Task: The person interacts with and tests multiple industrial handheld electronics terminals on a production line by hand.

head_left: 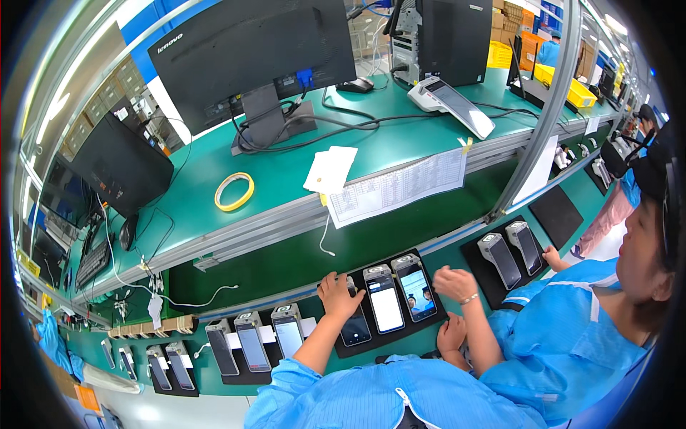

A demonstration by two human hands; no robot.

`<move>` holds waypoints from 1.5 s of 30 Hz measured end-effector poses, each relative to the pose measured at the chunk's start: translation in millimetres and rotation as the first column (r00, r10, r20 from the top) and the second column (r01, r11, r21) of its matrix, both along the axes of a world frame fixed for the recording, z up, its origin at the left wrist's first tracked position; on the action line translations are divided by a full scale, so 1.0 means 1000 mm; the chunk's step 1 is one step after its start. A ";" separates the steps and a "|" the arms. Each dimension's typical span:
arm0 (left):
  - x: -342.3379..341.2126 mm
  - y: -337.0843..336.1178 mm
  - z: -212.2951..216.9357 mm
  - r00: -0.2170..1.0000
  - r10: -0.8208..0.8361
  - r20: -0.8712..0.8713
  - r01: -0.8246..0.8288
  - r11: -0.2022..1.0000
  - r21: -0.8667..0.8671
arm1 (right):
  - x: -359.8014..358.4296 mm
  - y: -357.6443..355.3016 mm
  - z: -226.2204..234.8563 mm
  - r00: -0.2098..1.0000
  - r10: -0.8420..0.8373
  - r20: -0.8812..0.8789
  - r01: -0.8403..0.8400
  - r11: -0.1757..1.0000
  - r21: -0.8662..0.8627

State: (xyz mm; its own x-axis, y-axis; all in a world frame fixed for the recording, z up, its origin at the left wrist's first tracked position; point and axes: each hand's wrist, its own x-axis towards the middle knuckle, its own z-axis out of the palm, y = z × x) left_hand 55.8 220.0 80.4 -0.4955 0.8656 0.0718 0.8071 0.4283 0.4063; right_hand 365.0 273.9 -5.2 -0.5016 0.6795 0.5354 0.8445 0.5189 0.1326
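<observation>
Blue jacket [357, 393], then left hand [340, 297], apparently against handheld terminal [355, 331].

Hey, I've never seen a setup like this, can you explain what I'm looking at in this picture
There's no robot here: a person works bare-handed, seen from a wide fisheye camera worn on the head, so straight edges bend. The left hand spreads over the top of a handheld terminal on a black mat. The right hand seems to be the low one beside that mat; I can't see it holding anything. The raised hand with a bracelet is a co-worker's. More terminals line the green bench; a monitor and yellow tape roll sit above.
</observation>
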 end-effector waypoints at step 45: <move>0.038 -0.158 -0.032 0.859 0.293 0.420 -0.412 0.882 0.228 | -0.072 0.128 -0.001 0.620 -0.339 -0.708 -0.287 0.741 -0.607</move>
State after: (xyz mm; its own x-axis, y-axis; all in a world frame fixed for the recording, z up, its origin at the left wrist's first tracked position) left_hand 93.9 62.3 48.2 -0.8041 0.5922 0.0520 0.3931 0.4641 0.7938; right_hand 293.3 402.3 -6.6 -0.1151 0.9839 0.1365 0.4710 0.1750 -0.8646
